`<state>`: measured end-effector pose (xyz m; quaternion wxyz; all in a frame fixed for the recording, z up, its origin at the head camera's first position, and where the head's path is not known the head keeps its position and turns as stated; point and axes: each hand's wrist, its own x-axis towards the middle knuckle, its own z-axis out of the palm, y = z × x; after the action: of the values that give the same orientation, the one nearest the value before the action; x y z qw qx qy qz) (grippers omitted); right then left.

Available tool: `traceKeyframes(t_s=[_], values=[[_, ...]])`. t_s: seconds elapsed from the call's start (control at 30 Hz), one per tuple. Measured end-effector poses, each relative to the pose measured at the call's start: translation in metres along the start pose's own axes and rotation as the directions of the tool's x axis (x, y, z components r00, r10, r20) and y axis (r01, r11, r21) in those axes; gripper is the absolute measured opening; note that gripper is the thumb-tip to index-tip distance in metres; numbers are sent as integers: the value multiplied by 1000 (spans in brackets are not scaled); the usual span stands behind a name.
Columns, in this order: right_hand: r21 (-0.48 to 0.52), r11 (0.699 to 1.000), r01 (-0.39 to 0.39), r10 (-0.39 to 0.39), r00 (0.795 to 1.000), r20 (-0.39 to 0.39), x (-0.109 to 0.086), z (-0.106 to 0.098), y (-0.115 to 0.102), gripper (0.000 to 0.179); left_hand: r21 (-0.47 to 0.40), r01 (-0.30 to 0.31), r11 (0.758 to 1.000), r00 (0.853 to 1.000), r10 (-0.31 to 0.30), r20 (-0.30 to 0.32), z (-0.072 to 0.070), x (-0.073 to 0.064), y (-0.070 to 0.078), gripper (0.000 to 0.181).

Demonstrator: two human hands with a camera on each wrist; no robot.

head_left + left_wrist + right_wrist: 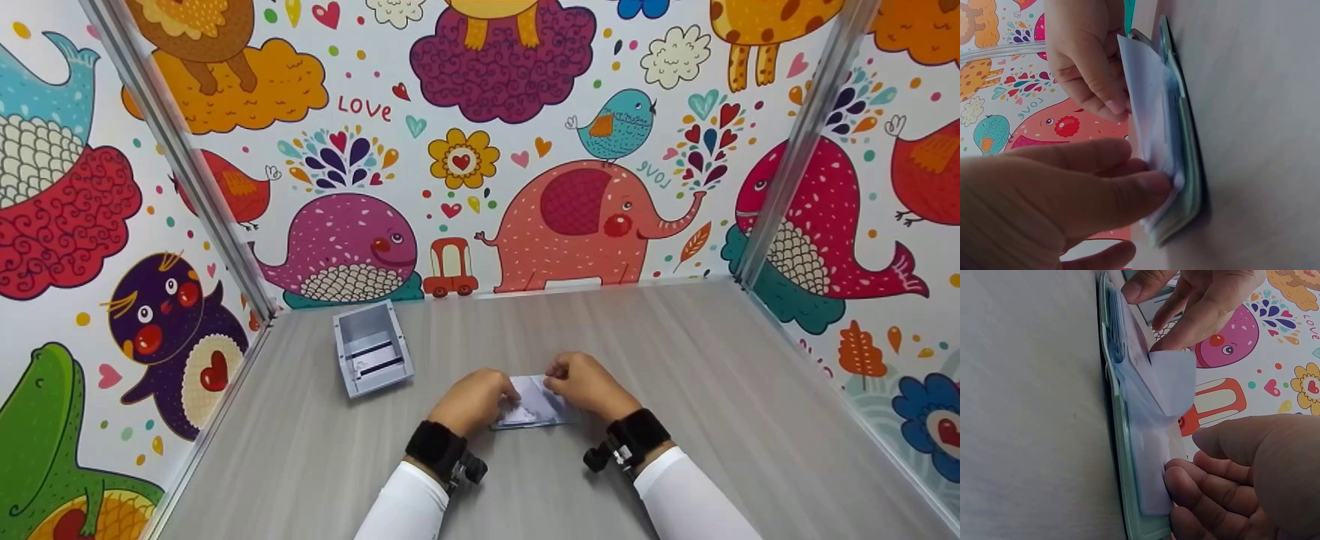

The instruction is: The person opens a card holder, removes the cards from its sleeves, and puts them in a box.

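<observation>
A small card holder (536, 424) with a pale green cover (1123, 467) and clear sleeves (1171, 112) lies spread on the table in front of me. My left hand (476, 401) is at its left part, with thumb and fingers holding the bunched sleeves. A pale, see-through leaf (1174, 379) stands up, bent, from the middle. My right hand (589, 382) is at the holder's right part. Its fingers are loosely bent, with fingertips (1182, 481) right at the far edge and a gap between thumb and index finger.
A grey open box (373, 349) with dark strips across it stands at the back left, with something pale inside. Behind the grey wooden table (525, 487) rise printed panels with cartoon animals, joined by metal posts (802, 135).
</observation>
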<state>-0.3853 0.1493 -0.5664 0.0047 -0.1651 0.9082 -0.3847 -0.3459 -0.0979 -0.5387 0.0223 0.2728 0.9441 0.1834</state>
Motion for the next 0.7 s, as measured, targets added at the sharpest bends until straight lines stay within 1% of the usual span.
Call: traceKeyframes(t_s=[0.1, 0.17, 0.27, 0.37, 0.43, 0.53, 0.7], values=[[-11, 1000, 4, -4, 1000, 18, -1, 0, -6, 10, 10, -19, 1000, 1000, 19, -12, 1, 0, -1, 29], [-19, 999, 31, -30, 999, 33, -2, -1, -12, 15, 16, -31, 999, 999, 32, -21, 1, 0, -1, 27], [-50, 992, 117, -115, 992, 55, -5, 0, -20, 25, 23, -34, 999, 999, 34, -28, 1, 0, -2, 27], [-96, 973, 211, -204, 976, 77, -7, 2, -28, 34, 29, -38, 999, 999, 39, -32, 1, 1, -2, 28], [-125, 959, 256, -246, 965, 92, -9, 5, -32, 37, 34, -46, 998, 998, 47, -33, 1, 1, -2, 28], [-134, 949, 284, -270, 957, 109, -11, 7, -34, 35, 31, -63, 998, 997, 64, -35, 1, 1, -2, 26], [-146, 941, 304, -288, 950, 124, -13, 8, -33, 23, 28, -84, 996, 995, 85, -54, 2, 0, -2, 23]])
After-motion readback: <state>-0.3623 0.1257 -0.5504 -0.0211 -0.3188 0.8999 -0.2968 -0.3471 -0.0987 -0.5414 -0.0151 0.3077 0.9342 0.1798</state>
